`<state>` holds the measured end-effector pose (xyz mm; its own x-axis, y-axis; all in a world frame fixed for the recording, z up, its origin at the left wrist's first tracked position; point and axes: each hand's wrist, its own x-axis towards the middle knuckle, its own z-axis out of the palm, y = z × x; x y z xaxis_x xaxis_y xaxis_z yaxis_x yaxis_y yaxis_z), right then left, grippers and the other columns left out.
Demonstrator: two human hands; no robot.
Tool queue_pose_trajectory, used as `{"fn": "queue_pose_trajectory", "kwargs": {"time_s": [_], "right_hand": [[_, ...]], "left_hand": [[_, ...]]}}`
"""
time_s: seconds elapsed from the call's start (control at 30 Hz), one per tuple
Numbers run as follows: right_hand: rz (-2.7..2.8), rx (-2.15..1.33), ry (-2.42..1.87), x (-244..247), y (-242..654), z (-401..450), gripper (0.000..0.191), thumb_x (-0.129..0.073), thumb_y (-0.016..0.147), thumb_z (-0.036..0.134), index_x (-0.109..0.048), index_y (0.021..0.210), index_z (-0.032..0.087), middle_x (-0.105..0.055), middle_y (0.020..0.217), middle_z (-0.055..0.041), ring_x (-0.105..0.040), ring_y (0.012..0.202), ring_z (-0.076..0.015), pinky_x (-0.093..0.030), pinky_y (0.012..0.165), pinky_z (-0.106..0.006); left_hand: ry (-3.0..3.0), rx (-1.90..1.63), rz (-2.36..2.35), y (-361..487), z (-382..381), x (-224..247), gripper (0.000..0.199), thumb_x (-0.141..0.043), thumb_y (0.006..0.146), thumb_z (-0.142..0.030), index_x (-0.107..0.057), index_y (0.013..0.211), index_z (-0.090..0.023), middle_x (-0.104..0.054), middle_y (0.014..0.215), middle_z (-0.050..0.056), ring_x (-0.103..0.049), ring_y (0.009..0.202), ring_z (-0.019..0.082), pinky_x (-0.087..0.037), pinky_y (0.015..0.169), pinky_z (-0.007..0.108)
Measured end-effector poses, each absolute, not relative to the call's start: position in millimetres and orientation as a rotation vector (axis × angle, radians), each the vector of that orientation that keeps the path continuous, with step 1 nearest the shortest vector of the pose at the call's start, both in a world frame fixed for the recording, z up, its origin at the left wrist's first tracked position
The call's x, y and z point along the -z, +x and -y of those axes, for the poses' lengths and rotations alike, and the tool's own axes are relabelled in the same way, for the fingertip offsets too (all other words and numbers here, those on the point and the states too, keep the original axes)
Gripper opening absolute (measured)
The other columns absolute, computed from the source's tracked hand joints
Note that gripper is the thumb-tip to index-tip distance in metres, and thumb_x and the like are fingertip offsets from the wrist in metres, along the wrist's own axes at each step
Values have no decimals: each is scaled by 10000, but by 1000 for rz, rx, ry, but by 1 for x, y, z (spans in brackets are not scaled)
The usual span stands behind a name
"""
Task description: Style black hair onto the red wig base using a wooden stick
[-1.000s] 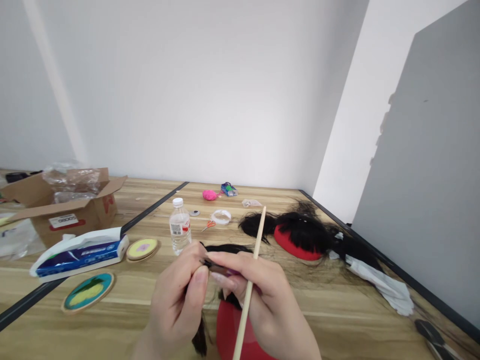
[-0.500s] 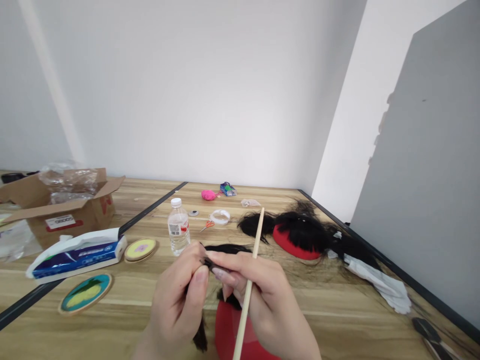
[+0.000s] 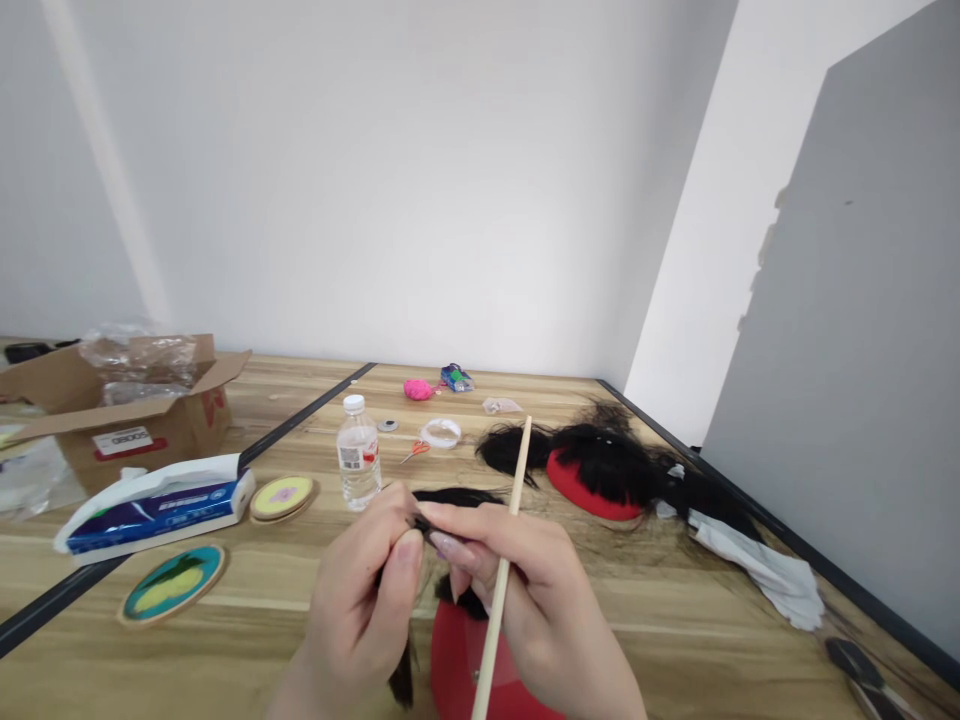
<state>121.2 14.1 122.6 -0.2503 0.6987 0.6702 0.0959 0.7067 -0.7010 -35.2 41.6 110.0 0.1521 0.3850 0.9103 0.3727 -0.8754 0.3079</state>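
My left hand (image 3: 364, 590) is closed round a lock of black hair (image 3: 403, 675), whose end hangs below the fist. Close against it, my right hand (image 3: 525, 590) pinches the same hair between thumb and forefinger, at the left fingertips. A pale wooden stick (image 3: 501, 580) rests between the right fingers, tilted upright. Below my hands lies a red rounded form (image 3: 457, 665) with a tuft of black hair at its top. More black hair (image 3: 461, 496) lies on the table just behind my fingers.
A water bottle (image 3: 359, 455), tissue pack (image 3: 161, 510), two embroidery hoops (image 3: 172, 584) and an open carton (image 3: 142, 425) stand left. Orange scissors (image 3: 415, 451) and pink yarn (image 3: 418, 389) lie behind. At right are a red form with black hair (image 3: 592, 485) and a white cloth (image 3: 761, 570).
Both hands have shifted very slightly to the right, with the stick and the hanging hair. The grip on the hair looks the same.
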Motion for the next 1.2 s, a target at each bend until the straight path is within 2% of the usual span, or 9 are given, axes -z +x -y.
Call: {"fn": "queue_pose_trajectory", "kwargs": {"time_s": [0.3, 0.43, 0.63, 0.8, 1.0, 1.2], "right_hand": [[1771, -658, -618, -124, 115, -20, 421, -484, 921, 119, -578, 1291, 296, -695, 860, -5, -649, 746, -127, -535, 774, -239], [1755, -705, -632, -123, 116, -21, 435, -517, 913, 133, -550, 1314, 298, -701, 875, -3, -669, 765, -131, -547, 791, -252], [1736, -700, -646, -125, 120, -18, 400, -546, 914, 162, -572, 1287, 304, -697, 838, 7, -669, 740, -128, -547, 798, -259], [1760, -611, -642, -125, 120, -17, 454, -521, 905, 108, -575, 1293, 337, -689, 824, 9, -652, 762, -132, -536, 799, -247], [1781, -574, -591, -123, 120, -19, 465, -468, 900, 72, -601, 1278, 307, -687, 817, -4, -650, 750, -130, -539, 773, -240], [1782, -587, -595, -126, 118, -19, 424, -458, 912, 105, -622, 1259, 286, -683, 804, -22, -645, 743, -144, -546, 758, -255]], "left_hand": [[2327, -1842, -746, -42, -47, -117, 303, -369, 941, -149, -472, 660, -199, -477, 615, -14, -459, 562, 119, -389, 540, 245], [2362, -1779, -744, -45, -49, -119, 308, -379, 950, -183, -516, 673, -195, -517, 649, 5, -506, 635, 142, -421, 601, 263], [2337, -1726, -660, -46, -49, -115, 316, -371, 953, -195, -511, 670, -194, -556, 690, 28, -526, 679, 161, -432, 627, 283], [2313, -1719, -632, -46, -48, -116, 295, -372, 956, -192, -529, 707, -200, -520, 653, 9, -493, 607, 140, -412, 576, 268], [2349, -1757, -646, -44, -47, -121, 289, -379, 950, -187, -509, 692, -200, -516, 643, 8, -475, 581, 134, -398, 543, 263], [2351, -1752, -648, -43, -47, -120, 277, -367, 951, -154, -453, 692, -198, -461, 642, -11, -464, 592, 111, -395, 538, 226]]}}
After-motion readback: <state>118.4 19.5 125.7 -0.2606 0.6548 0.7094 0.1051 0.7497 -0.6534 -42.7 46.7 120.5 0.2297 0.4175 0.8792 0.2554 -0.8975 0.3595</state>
